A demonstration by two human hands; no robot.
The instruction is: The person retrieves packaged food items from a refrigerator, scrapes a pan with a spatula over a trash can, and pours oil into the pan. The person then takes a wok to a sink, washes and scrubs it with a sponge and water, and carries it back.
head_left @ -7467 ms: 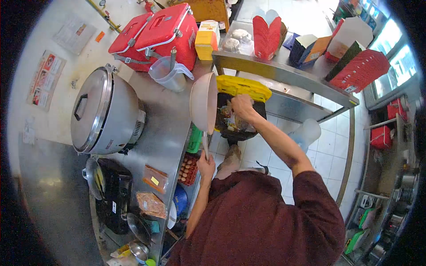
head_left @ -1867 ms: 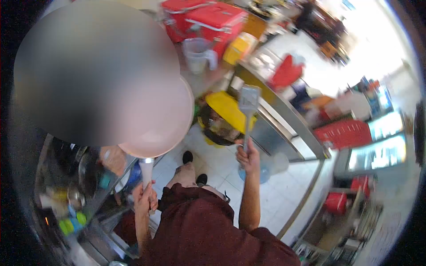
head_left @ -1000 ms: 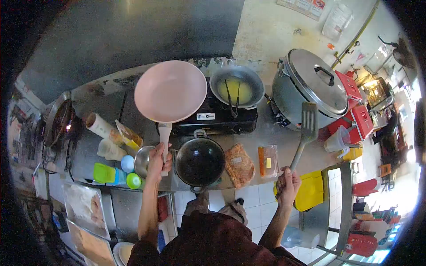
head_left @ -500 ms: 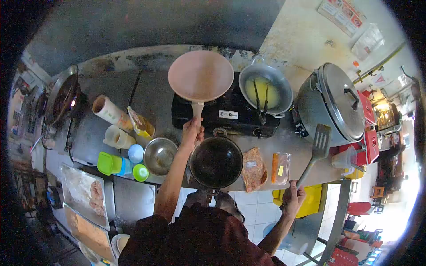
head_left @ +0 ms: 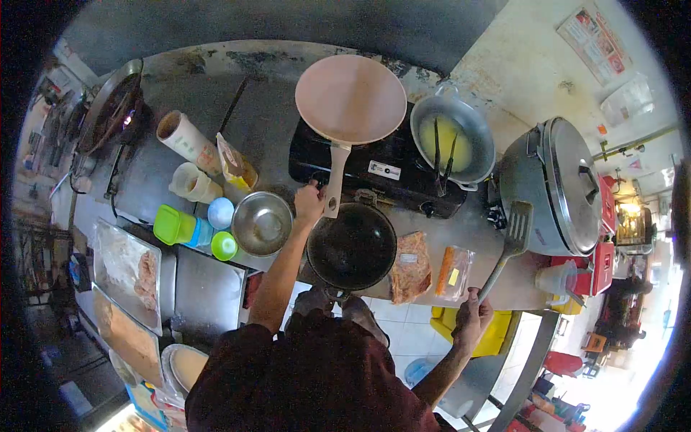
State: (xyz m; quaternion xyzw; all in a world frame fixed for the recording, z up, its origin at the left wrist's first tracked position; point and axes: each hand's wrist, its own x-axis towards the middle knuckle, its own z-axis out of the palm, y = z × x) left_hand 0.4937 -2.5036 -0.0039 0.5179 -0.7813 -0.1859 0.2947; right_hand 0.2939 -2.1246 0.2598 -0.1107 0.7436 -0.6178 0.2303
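Note:
My left hand [head_left: 309, 203] is at the front left of the black gas stove [head_left: 345, 164], its fingers closed on the burner knob, which they mostly hide. Just right of it, the pale pink frying pan [head_left: 351, 97] rests on the left burner, its handle pointing toward me and out of my grasp. In my right hand [head_left: 473, 317] is a grey slotted turner [head_left: 517, 234], held by the end of its handle with the blade up. On the right burner stands a metal pan [head_left: 481, 133] of yellow liquid, with dark tongs [head_left: 443, 162] leaning in it.
A dark wok [head_left: 351, 248] sits before the stove, beside a steel bowl [head_left: 263, 223]. To the right lie a packet of meat [head_left: 411, 270] and an orange packet [head_left: 453, 273]. A large lidded pot [head_left: 551, 191] stands far right. Cups and a paper roll [head_left: 188, 142] are left.
My left hand has let go of the frying pan's handle and moved left to the stove knob. The right hand still holds the turner. The camera view has shifted slightly.

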